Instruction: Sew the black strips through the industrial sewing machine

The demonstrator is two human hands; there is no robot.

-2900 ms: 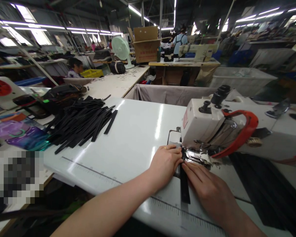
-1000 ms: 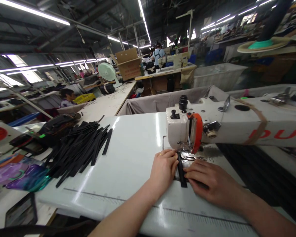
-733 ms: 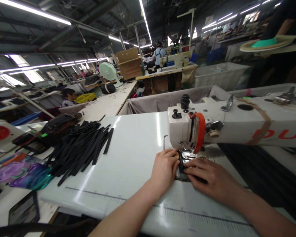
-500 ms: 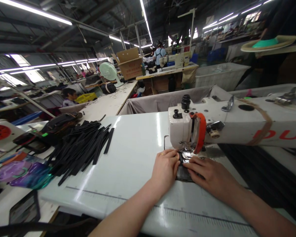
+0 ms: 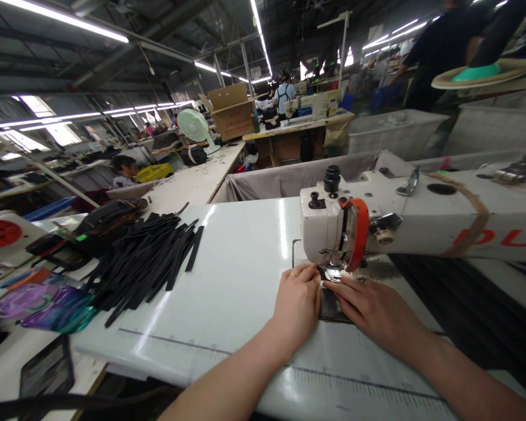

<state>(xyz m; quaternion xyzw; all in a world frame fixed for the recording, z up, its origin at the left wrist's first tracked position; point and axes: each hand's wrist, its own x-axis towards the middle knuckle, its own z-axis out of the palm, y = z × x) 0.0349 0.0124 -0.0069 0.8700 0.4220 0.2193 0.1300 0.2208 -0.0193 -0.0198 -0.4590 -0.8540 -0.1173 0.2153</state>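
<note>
The black strip (image 5: 331, 304) lies flat on the white worktop (image 5: 241, 263), its long axis running from the person straight toward the presser foot (image 5: 333, 273) of the sewing machine (image 5: 377, 225). Both grips flank it: the left hand (image 5: 298, 301) presses flat just to its left, the right hand (image 5: 372, 310) lies spread just to its right, fingertips nearest the foot. Neither pinches; both pin it down. A pile of black strips (image 5: 144, 257) sits well off beyond the left grip.
</note>
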